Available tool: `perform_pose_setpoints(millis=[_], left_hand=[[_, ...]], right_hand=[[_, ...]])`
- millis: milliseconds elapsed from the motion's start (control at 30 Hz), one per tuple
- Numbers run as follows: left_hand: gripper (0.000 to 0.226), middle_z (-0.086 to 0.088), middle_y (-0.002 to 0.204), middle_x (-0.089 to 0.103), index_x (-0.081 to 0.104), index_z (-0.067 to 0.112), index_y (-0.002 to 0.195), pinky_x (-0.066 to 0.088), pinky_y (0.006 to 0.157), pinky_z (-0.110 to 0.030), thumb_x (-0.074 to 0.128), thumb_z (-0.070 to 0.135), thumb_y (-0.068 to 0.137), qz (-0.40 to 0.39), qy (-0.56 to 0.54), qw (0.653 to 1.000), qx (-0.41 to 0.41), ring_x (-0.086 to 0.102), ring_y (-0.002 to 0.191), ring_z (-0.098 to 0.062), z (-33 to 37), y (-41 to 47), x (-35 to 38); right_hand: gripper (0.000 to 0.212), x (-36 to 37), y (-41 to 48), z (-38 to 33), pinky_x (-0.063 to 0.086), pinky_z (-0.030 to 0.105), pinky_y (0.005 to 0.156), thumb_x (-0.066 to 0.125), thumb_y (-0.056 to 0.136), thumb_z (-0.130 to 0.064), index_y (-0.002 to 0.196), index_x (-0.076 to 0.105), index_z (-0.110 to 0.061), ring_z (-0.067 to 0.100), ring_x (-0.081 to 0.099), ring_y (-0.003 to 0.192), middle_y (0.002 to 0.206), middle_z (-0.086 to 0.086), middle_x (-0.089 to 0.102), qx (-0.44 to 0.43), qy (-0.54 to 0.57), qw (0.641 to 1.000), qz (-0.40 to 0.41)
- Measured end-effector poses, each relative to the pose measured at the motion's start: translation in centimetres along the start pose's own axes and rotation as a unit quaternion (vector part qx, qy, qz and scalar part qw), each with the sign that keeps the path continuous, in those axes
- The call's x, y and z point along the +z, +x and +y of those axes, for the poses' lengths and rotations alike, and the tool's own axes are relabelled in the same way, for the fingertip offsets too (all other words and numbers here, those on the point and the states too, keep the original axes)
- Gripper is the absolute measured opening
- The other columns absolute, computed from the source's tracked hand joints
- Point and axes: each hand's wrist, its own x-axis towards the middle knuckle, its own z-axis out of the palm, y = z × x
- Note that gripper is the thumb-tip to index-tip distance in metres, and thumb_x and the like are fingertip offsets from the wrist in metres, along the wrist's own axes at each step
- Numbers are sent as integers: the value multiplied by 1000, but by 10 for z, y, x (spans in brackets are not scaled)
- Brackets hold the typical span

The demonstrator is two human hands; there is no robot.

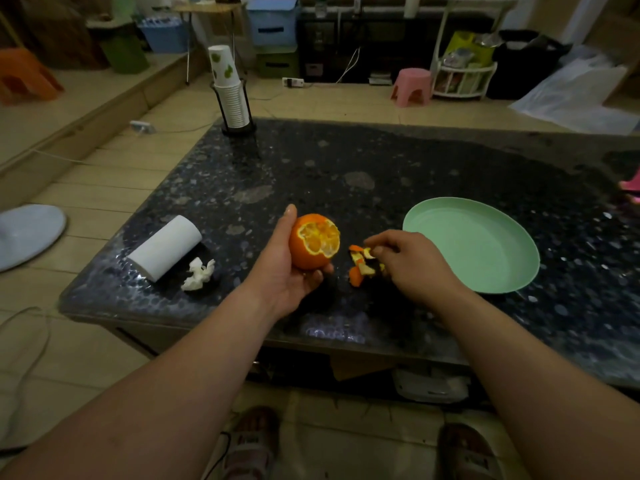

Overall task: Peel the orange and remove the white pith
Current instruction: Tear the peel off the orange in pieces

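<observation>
Two hands, left hand [284, 271] gripping part-peeled orange [313, 240], right hand [412, 265] pinching peel scraps [360, 268], green plate [471, 244] beside, tissue roll [166, 247] leftward

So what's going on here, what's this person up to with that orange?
A person is peeling an orange by hand. The left hand holds the orange: its top is stripped so the segments show, but most of the rind is on. The right hand pinches a bit of peel over a small pile of peel scraps on the dark table. A green plate sits to the right, a paper roll and crumpled tissue to the left.
</observation>
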Motion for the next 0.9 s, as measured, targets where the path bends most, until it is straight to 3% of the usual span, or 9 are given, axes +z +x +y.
perform_pose_setpoints(millis=[100, 233, 367, 500, 567, 667, 800, 900], left_hand=[[65, -15, 98, 74, 71, 11, 123, 49, 43, -23, 60, 69, 95, -34, -12, 999, -14, 66, 67, -26, 3, -2, -2], [62, -17, 102, 72, 70, 13, 126, 50, 43, -23, 57, 67, 98, -56, 12, 998, -27, 64, 64, -24, 4, -5, -4], [79, -14, 99, 77, 76, 19, 120, 52, 48, -23, 43, 86, 93, -70, 75, 994, -27, 67, 63, -23, -1, -11, 5], [75, -17, 109, 79, 78, 17, 120, 58, 52, -27, 46, 81, 96, -93, 65, 993, -22, 74, 77, -26, 0, -18, 13], [70, -17, 111, 78, 75, 14, 125, 61, 55, -28, 50, 74, 98, -95, 67, 993, -22, 75, 84, -28, 1, -20, 14], [67, -18, 108, 77, 69, 13, 134, 57, 50, -26, 52, 68, 100, -101, 117, 988, -11, 73, 76, -28, 3, -19, 13], [78, -17, 102, 76, 70, 13, 129, 47, 48, -24, 49, 80, 95, -85, 202, 975, 24, 65, 65, -23, 5, -20, 15], [81, -15, 105, 79, 64, 16, 137, 56, 53, -29, 54, 81, 91, -71, 217, 973, 36, 73, 69, -23, 5, -21, 16]], right_hand=[[22, -6, 3, -2, 52, 22, 56, 55, 109, -17, 119, 74, -19, 6, 67, 64, 98, -1, 77, 57, 149, 987, 33], [20, -16, -1, -9, 58, 28, 63, 56, 110, -21, 118, 72, -14, 19, 71, 79, 103, 6, 78, 92, 258, 962, 15], [23, -15, -13, -24, 64, 37, 78, 62, 107, -33, 123, 74, -22, 22, 75, 97, 110, 2, 78, 25, 249, 966, -70], [20, -14, -18, -31, 68, 41, 78, 70, 103, -35, 120, 75, -25, 17, 79, 87, 99, -2, 80, -27, 208, 975, -72], [19, -17, -20, -30, 67, 38, 77, 72, 101, -36, 116, 75, -26, 13, 79, 82, 95, -4, 80, -46, 170, 983, -54], [16, -22, -22, -29, 65, 32, 73, 72, 101, -38, 111, 74, -26, 6, 77, 78, 89, -8, 80, -62, 124, 989, -41], [14, -26, -24, -30, 65, 34, 73, 65, 105, -39, 114, 70, -30, 4, 76, 76, 83, -10, 80, -72, 81, 992, -64], [13, -27, -25, -30, 61, 24, 67, 65, 105, -39, 116, 69, -34, 2, 74, 75, 82, -14, 79, -84, 52, 992, -73]])
